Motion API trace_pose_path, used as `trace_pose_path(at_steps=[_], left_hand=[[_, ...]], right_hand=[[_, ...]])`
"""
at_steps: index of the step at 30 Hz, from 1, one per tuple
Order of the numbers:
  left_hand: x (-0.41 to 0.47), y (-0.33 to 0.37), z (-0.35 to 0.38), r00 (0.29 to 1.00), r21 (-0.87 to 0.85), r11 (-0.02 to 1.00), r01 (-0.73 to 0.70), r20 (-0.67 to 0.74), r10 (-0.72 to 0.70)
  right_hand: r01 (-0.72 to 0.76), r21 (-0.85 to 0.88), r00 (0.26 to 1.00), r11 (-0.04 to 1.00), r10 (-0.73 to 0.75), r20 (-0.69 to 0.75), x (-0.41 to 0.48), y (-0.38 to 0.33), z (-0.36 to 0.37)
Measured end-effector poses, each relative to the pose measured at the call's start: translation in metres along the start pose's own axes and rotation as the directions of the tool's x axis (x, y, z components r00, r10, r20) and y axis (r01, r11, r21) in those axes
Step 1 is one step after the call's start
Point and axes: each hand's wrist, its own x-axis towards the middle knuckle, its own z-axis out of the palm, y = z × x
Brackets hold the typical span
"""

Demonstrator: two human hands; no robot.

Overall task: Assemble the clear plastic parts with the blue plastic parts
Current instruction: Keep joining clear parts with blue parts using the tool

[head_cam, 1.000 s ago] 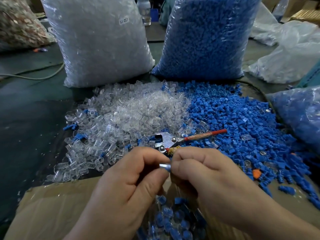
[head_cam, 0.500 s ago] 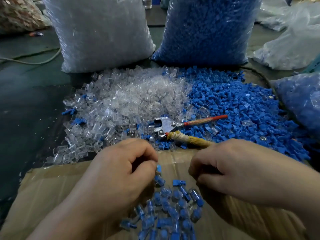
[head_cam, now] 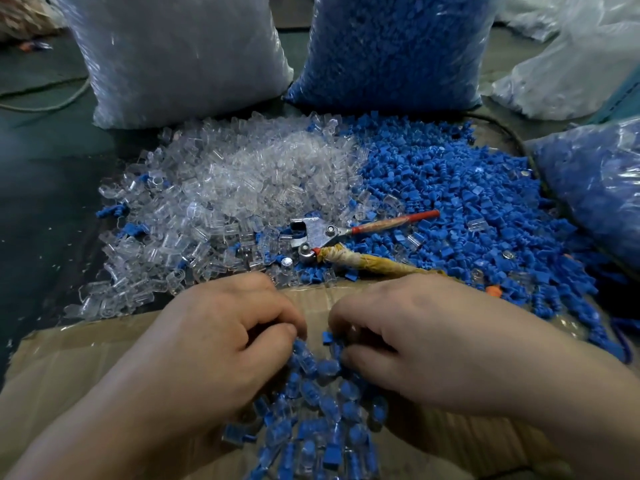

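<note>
Left hand and right hand, grips curled (contents unclear), over glossy blue-cored parts.

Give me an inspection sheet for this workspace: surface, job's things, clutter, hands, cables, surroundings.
Surface: dark green surface, with a cardboard sheet laid nearest the person.
Job's things: clear parts pile touching blue parts pile; joined pieces heaped on the cardboard.
Clutter: pliers lying where the two piles meet, one handle red, the other wrapped; an orange piece at the blue pile's near edge.
Hands: left hand and right hand curled over the joined pieces; whether either holds one cannot be told.
Cables: pale cable on the surface, far left.
Surroundings: bag of clear parts and bag of blue parts standing behind the piles; another blue-filled bag at right.
</note>
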Motion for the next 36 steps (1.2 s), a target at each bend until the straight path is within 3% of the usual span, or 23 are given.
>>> trace_pose_path(at_steps=[5, 9, 15, 21, 27, 32, 36], left_hand=[[0.000, 0.002, -0.002, 0.999, 0.020, 1.000, -0.025, 0.043, 0.024], [0.000, 0.002, -0.003, 1.000, 0.025, 1.000, -0.001, 0.031, 0.000], [0.002, 0.000, 0.005, 0.979, 0.029, 0.994, 0.101, -0.183, -0.094], [0.002, -0.009, 0.008, 0.882, 0.023, 0.957, 0.289, -0.395, -0.257], [0.007, -0.007, 0.010, 0.917, 0.299, 0.897, 0.325, -0.333, -0.221], [0.013, -0.005, 0.012, 0.927, 0.300, 0.908, 0.293, -0.323, -0.193], [0.016, -0.006, 0.015, 0.924, 0.238, 0.935, 0.262, -0.341, -0.172]], right_hand=[[0.032, -0.025, 0.997, 0.999, -0.034, -0.076, 0.002, -0.008, 0.004], [0.013, -0.011, 1.000, 1.000, -0.013, -0.024, 0.001, -0.008, 0.001], [-0.011, -0.035, 0.998, 0.999, 0.009, -0.059, 0.005, -0.010, 0.003], [0.006, -0.062, 0.997, 0.998, -0.011, -0.077, 0.004, -0.009, 0.005], [0.025, -0.064, 0.997, 0.998, -0.029, -0.068, 0.010, -0.017, 0.009], [-0.030, 0.032, 0.990, 0.999, 0.034, -0.140, 0.013, -0.015, 0.008], [0.001, -0.026, 0.988, 1.000, -0.005, -0.154, 0.015, -0.014, 0.012]])
